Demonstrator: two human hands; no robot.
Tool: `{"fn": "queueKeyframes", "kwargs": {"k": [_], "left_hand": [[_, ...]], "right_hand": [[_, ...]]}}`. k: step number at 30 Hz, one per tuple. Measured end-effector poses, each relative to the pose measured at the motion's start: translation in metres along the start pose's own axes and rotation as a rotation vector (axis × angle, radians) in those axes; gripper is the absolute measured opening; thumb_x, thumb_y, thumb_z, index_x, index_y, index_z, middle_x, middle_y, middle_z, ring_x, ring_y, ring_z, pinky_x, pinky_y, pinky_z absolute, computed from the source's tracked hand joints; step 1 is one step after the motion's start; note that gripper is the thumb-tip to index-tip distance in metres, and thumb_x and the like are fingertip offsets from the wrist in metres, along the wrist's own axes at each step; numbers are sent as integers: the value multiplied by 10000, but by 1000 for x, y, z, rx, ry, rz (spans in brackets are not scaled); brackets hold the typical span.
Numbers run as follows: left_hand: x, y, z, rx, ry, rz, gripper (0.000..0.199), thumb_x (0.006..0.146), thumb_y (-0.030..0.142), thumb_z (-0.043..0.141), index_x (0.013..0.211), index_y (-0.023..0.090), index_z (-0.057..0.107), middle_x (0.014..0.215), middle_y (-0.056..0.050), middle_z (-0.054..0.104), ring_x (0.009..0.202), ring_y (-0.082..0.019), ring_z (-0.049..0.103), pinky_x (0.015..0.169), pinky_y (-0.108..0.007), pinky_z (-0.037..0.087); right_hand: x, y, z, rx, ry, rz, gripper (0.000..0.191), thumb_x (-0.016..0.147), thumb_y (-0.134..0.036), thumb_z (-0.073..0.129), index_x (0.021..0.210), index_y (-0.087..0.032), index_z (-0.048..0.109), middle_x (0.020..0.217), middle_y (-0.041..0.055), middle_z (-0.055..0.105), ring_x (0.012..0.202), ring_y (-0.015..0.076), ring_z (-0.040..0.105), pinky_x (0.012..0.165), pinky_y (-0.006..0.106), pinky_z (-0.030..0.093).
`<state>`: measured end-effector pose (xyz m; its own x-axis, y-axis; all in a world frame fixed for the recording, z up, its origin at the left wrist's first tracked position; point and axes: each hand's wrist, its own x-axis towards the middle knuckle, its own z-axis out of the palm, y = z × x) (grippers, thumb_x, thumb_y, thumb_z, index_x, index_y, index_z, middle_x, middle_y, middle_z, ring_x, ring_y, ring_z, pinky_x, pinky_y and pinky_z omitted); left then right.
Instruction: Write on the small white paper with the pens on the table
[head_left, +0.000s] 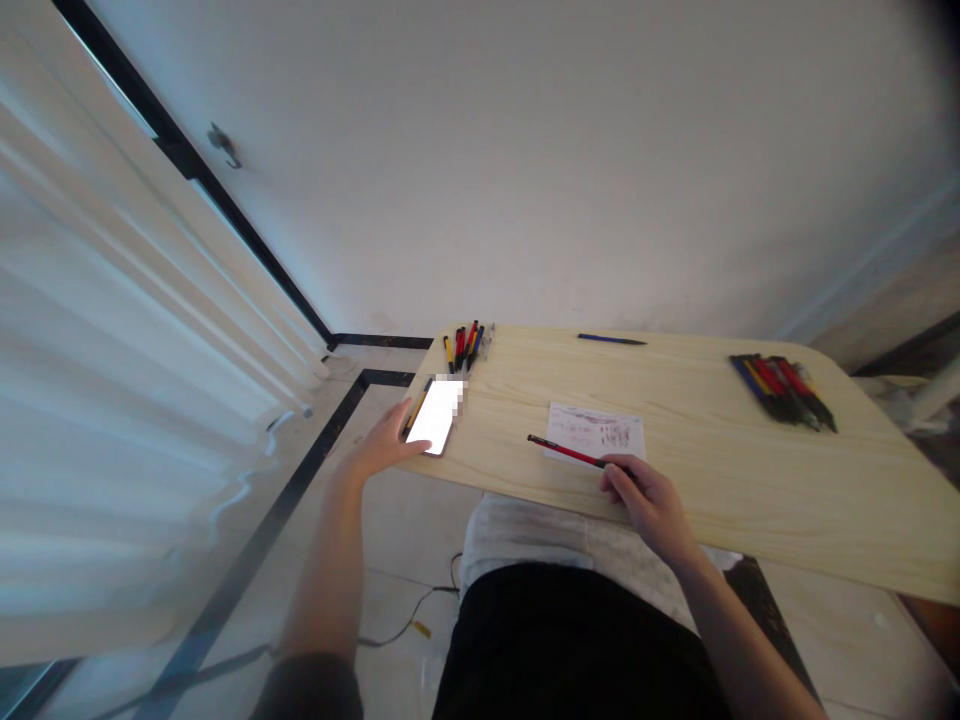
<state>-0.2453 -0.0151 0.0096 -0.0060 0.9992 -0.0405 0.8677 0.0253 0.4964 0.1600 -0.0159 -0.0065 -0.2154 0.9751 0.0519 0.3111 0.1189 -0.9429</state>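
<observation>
My left hand rests at the table's left edge, its fingers spread around the lower end of a phone with a bright white screen; the thumb lies over the screen's bottom. A yellow pen lies along the phone's left side. In my right hand a red and black pen is pinched near one end, its other end pointing left. That pen crosses the lower part of a white paper with scribbled marks.
Several pens are grouped at the table's back left. A blue pen lies near the back edge. At the right sits a row of several pens. The wooden table stands by a wall; white curtains hang at left.
</observation>
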Motion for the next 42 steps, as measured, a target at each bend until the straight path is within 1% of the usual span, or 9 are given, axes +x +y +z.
{"fn": "queueKeyframes", "kwargs": {"k": [5, 14, 22, 26, 30, 32, 35, 38, 42], "left_hand": [[2, -2, 3, 25, 1, 9, 920, 635, 561, 564, 1349, 132, 173, 1394, -145, 215, 1268, -271, 210, 1031, -401, 188], [-1, -4, 3, -15, 12, -75, 819, 693, 521, 517, 1349, 165, 182, 1398, -119, 216, 1263, -275, 221, 1010, -414, 218], [1, -9, 6, -3, 24, -70, 814, 691, 529, 515, 1344, 155, 205, 1386, -126, 246, 1254, -276, 242, 1005, -397, 225], [0, -4, 3, 6, 49, -62, 785, 697, 511, 520, 1335, 155, 231, 1373, -117, 277, 1243, -268, 268, 1003, -393, 239], [-3, 21, -5, -16, 189, -29, 597, 760, 464, 460, 1272, 179, 344, 1305, -84, 388, 1208, -235, 331, 1003, -367, 252], [-6, 42, -6, -56, 294, -2, 453, 808, 432, 391, 1190, 193, 434, 1233, -66, 461, 1163, -217, 384, 991, -359, 273], [-11, 77, 0, -176, 374, 53, 342, 845, 385, 323, 1013, 179, 537, 1086, -76, 550, 1049, -208, 471, 931, -348, 338], [-17, 108, 17, -314, 342, 105, 295, 846, 370, 333, 895, 177, 550, 925, -73, 586, 919, -192, 520, 843, -321, 385], [-18, 137, 46, -517, 292, 128, 297, 855, 375, 317, 759, 192, 531, 761, -50, 564, 745, -161, 519, 700, -283, 400]], "right_hand": [[0, 1, 1, 10, 1, -7, 284, 832, -388, 443, 963, -156, 544, 669, 27, 585, 551, 128, 519, 524, 240, 427], [0, 0, 0, -9, 9, -13, 306, 822, -407, 440, 947, -152, 553, 653, 29, 586, 532, 131, 514, 505, 245, 424], [0, -1, 0, 1, 1, -12, 297, 831, -398, 432, 951, -151, 546, 659, 26, 578, 538, 127, 511, 506, 240, 424], [0, -2, 0, -2, 4, -14, 301, 827, -400, 436, 949, -149, 549, 657, 31, 583, 537, 130, 515, 507, 243, 428], [0, -1, 0, -1, 12, -15, 307, 820, -408, 442, 945, -151, 556, 648, 31, 583, 540, 135, 521, 504, 246, 429], [0, 0, 0, 7, 16, -15, 307, 819, -410, 444, 942, -152, 557, 645, 30, 580, 541, 135, 520, 506, 246, 431], [0, 1, 0, 20, 19, -16, 310, 818, -413, 447, 949, -152, 553, 649, 31, 579, 540, 135, 518, 505, 246, 433], [1, 2, 0, 35, 23, -16, 307, 820, -412, 448, 948, -153, 552, 654, 31, 578, 546, 136, 521, 509, 246, 436], [0, 2, -1, 40, 28, -28, 298, 825, -412, 442, 929, -157, 556, 648, 24, 572, 541, 132, 514, 516, 244, 430]]}}
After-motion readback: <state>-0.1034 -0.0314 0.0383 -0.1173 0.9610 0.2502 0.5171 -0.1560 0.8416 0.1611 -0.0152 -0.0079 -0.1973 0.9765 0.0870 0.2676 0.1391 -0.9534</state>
